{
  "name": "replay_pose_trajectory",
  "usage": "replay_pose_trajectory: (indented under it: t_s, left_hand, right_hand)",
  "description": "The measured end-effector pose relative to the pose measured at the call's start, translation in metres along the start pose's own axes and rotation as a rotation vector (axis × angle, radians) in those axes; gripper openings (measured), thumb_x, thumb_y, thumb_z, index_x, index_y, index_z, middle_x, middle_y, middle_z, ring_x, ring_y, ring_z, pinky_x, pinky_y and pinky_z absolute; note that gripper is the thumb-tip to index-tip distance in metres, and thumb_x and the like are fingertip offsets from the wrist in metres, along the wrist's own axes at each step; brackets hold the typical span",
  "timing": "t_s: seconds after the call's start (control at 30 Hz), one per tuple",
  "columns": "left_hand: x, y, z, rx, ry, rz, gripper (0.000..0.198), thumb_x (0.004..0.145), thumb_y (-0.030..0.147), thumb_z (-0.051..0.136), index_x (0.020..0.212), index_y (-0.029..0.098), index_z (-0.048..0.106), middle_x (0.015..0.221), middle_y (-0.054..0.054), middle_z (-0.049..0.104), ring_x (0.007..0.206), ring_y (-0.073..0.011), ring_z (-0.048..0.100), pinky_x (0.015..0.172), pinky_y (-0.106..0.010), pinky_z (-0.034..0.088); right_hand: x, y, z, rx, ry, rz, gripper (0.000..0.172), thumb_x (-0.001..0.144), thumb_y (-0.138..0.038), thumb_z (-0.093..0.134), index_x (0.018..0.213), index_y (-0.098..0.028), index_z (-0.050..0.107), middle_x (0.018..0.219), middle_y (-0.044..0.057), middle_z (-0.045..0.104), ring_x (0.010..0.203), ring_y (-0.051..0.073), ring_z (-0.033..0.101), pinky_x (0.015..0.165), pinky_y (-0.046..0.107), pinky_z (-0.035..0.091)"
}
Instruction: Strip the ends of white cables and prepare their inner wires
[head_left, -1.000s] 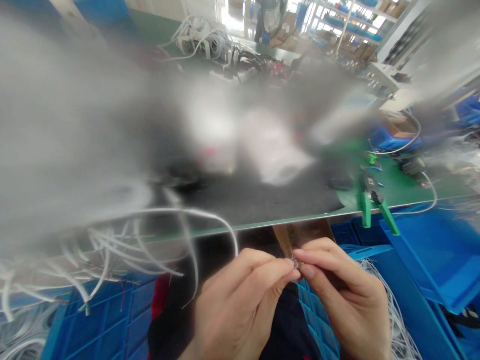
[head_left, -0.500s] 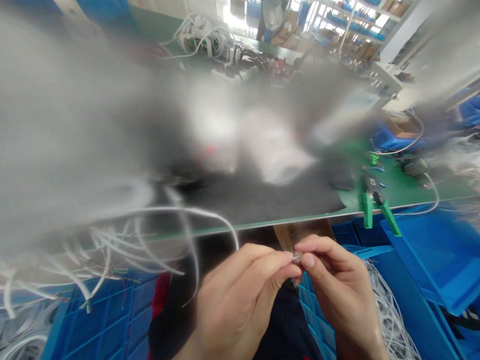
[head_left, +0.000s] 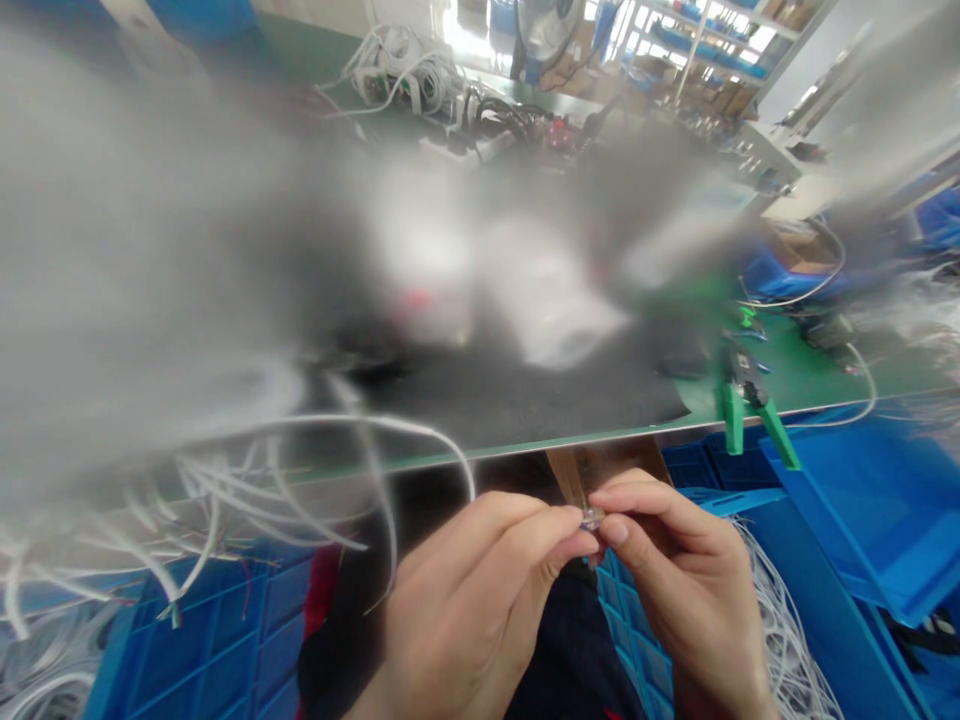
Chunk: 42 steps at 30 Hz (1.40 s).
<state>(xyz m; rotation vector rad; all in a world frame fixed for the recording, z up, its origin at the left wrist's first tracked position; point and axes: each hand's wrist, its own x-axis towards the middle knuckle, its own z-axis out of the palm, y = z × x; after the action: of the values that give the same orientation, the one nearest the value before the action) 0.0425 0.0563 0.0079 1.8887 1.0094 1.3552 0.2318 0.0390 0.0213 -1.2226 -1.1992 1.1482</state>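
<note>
Below the front edge of the green workbench (head_left: 810,380), my left hand (head_left: 472,610) and my right hand (head_left: 682,590) meet fingertip to fingertip. Between them they pinch a tiny clear connector (head_left: 592,517). A white cable (head_left: 420,435) arcs from the bench down to my left hand, whose fingers are closed round its end. My right thumb and forefinger press the connector from the right.
Green-handled crimping pliers (head_left: 742,400) lie at the bench edge, right of my hands. Loose white cables (head_left: 187,500) hang over the edge at left. Blue crates (head_left: 225,640) stand under the bench and a blue bin (head_left: 870,510) at right. Much of the bench is blurred out.
Both hands stay together at the connector. My right fingers have shifted slightly upward and tightened their pinch; the view has barely moved.
</note>
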Motion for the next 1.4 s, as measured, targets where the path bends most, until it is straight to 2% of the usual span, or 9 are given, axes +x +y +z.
replay_pose_trajectory:
  t_s: [0.23,0.5,0.63,0.83,1.07,1.27,1.4]
  left_hand:
    - [-0.0012,-0.0009,0.0014,0.021,0.023,0.056,0.026,0.097,-0.003,0.074,0.116,0.015,0.077,0.103,-0.001,0.08,0.089,-0.01,0.075,0.081,-0.016,0.063]
    - [-0.0029,-0.0009,-0.0004,0.021,0.015,0.069,0.031,0.096,-0.003,0.076,0.12,0.017,0.076,0.105,-0.002,0.081,0.09,-0.0127,0.077,0.08,-0.018,0.066]
    - [-0.0043,-0.0012,-0.0019,0.01,-0.012,0.041,0.027,0.098,0.0,0.074,0.119,0.017,0.076,0.105,-0.003,0.081,0.089,-0.0128,0.077,0.08,-0.018,0.066]
    - [-0.0043,-0.0015,-0.0007,0.043,0.02,0.089,0.034,0.093,-0.005,0.078,0.12,0.015,0.077,0.108,-0.003,0.081,0.093,-0.0129,0.077,0.083,-0.018,0.066]
    - [-0.0029,-0.0009,0.0007,0.045,0.042,0.07,0.028,0.096,0.0,0.077,0.118,0.016,0.077,0.105,-0.002,0.082,0.089,-0.0132,0.077,0.079,-0.019,0.066]
    - [-0.002,0.0002,-0.0018,-0.006,-0.003,0.03,0.03,0.095,-0.004,0.076,0.117,0.017,0.078,0.105,-0.001,0.081,0.091,-0.0109,0.078,0.083,-0.016,0.064]
    - [0.0005,0.0013,-0.0004,-0.005,0.017,-0.004,0.032,0.094,-0.005,0.077,0.115,0.019,0.078,0.104,0.002,0.082,0.09,-0.0089,0.077,0.084,-0.014,0.063]
  right_hand:
    - [-0.002,0.001,0.0016,-0.027,0.022,-0.025,0.023,0.1,-0.012,0.078,0.11,-0.032,0.083,0.1,0.0,0.076,0.077,0.013,0.075,0.069,0.02,0.065]
    - [-0.0037,0.0015,0.0003,-0.026,0.014,-0.028,0.022,0.102,-0.013,0.076,0.112,-0.031,0.083,0.1,0.001,0.075,0.077,0.013,0.074,0.069,0.02,0.065]
    - [-0.0032,0.0014,0.0005,-0.026,0.01,-0.01,0.021,0.102,-0.014,0.075,0.111,-0.031,0.082,0.098,0.001,0.075,0.076,0.012,0.074,0.069,0.019,0.064]
    - [-0.0047,0.0008,0.0013,-0.056,0.014,-0.041,0.023,0.101,-0.012,0.076,0.112,-0.032,0.082,0.102,0.001,0.075,0.08,0.013,0.075,0.07,0.019,0.065]
    - [-0.0047,0.0008,0.003,-0.079,0.034,-0.052,0.022,0.1,-0.012,0.077,0.111,-0.031,0.083,0.101,0.002,0.075,0.082,0.015,0.075,0.069,0.021,0.064]
    - [-0.0029,-0.002,0.0017,-0.103,0.011,-0.073,0.023,0.1,-0.011,0.077,0.11,-0.031,0.084,0.1,0.001,0.076,0.083,0.014,0.075,0.069,0.02,0.064]
    - [-0.0027,-0.0015,0.0015,-0.1,0.008,-0.059,0.022,0.1,-0.012,0.077,0.111,-0.03,0.084,0.097,0.001,0.076,0.082,0.013,0.074,0.069,0.019,0.063]
